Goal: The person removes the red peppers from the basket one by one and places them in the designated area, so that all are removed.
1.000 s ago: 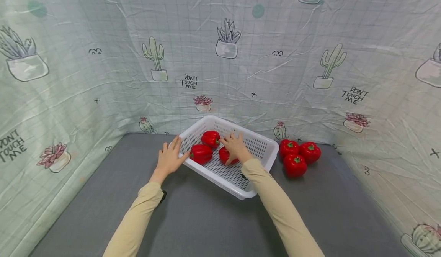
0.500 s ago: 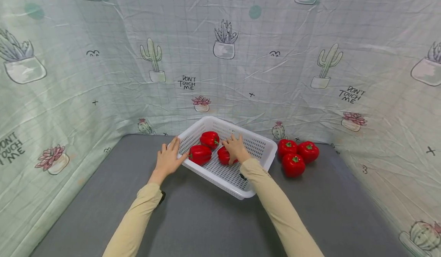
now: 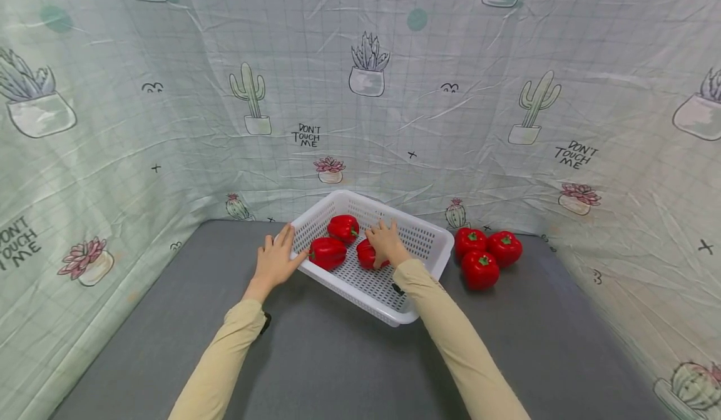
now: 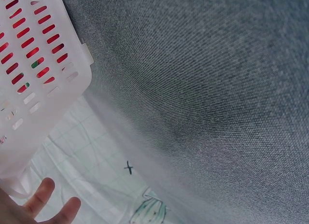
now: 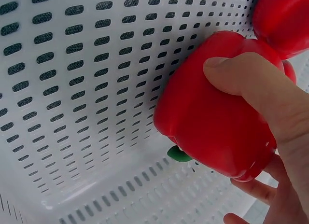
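Note:
In the head view a white perforated basket (image 3: 360, 295) stands at an angle on the grey table. Inside it, my right hand (image 3: 387, 245) grips a red bell pepper (image 3: 366, 255); the right wrist view shows the thumb across that pepper (image 5: 207, 113) and fingers on its far side. Two more red peppers, one behind (image 3: 342, 227) and one nearer the left end (image 3: 327, 253), lie in the basket. My left hand (image 3: 274, 261) rests on the basket's left rim with fingers spread. The left wrist view catches its fingertips (image 4: 53, 204) beside the basket wall (image 4: 38, 89).
Three red peppers (image 3: 480, 270) sit close together on the table (image 3: 338, 370), right of the basket. Behind and at both sides hangs a pale cloth (image 3: 394, 126) printed with cacti. A small black item (image 3: 397, 289) shows by the right sleeve.
The head view has shifted slightly since the first frame. Within the basket, my right hand's fingers have drawn in a little around the pepper. My left hand remains on the rim.

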Demonstrator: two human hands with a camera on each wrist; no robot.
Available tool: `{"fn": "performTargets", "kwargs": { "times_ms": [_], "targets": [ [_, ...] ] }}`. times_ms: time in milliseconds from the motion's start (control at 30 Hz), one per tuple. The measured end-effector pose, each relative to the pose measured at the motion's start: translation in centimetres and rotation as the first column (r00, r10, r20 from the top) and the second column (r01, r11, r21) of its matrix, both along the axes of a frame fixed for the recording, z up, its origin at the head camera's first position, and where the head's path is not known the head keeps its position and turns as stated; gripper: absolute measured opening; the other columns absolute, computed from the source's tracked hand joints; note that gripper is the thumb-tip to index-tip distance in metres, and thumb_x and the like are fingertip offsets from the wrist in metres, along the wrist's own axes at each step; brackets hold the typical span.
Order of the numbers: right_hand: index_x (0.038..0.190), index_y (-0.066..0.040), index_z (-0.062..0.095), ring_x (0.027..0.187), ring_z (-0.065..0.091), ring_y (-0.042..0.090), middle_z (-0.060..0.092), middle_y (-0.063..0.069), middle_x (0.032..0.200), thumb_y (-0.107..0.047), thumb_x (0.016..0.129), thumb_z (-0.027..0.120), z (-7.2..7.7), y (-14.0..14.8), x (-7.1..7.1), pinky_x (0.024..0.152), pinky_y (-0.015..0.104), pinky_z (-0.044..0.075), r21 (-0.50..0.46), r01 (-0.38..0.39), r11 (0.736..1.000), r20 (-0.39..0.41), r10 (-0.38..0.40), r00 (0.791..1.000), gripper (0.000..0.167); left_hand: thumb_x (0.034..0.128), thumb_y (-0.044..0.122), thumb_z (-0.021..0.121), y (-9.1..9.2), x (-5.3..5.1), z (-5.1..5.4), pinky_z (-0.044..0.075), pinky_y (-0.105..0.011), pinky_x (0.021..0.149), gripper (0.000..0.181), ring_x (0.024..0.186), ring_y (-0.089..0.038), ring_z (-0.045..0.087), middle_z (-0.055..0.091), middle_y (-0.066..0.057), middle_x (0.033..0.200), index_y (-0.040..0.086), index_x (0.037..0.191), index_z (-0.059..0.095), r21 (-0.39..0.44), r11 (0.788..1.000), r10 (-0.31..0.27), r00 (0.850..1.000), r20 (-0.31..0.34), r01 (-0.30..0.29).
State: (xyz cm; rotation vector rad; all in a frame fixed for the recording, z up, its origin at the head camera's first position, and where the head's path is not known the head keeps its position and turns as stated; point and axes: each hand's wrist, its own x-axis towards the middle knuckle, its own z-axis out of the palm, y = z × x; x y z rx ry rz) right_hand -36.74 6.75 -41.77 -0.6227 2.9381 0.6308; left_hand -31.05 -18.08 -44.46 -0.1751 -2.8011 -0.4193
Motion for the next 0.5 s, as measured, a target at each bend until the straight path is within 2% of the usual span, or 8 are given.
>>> {"fn": "performTargets", "kwargs": {
  "times_ms": [300, 500],
  "targets": [
    [0.137, -0.014, 0.034, 0.132, 0.026, 0.03, 0.041, 0.006, 0.137, -0.051, 0.063, 0.072, 0.28, -0.3, 0.28, 0.102, 0.052, 0.026, -0.046, -0.006, 0.999, -0.02, 0.005, 1.0, 0.091, 0.0841, 0.048, 0.046, -0.02, -0.01, 0.01, 0.035, -0.055, 0.082, 0.072, 0.109, -0.037, 0.035, 0.027, -0.016, 0.144, 0.005, 0.139, 0.028, -0.006, 1.0, -0.004, 1.0, 0.023, 0.004],
    [0.135, -0.014, 0.035, 0.123, 0.035, 0.027, 0.046, 0.006, 0.131, -0.053, 0.061, 0.073, 0.89, -0.64, 0.44, 0.098, 0.047, 0.031, -0.056, -0.045, 0.997, -0.082, 0.04, 0.996, 0.093, 0.084, 0.047, 0.047, -0.14, -0.12, -0.09, 0.035, -0.056, 0.081, 0.072, 0.107, -0.037, 0.035, 0.028, -0.016, 0.144, 0.005, 0.139, 0.029, -0.003, 1.0, -0.006, 1.0, 0.007, 0.006]
  ]
}}
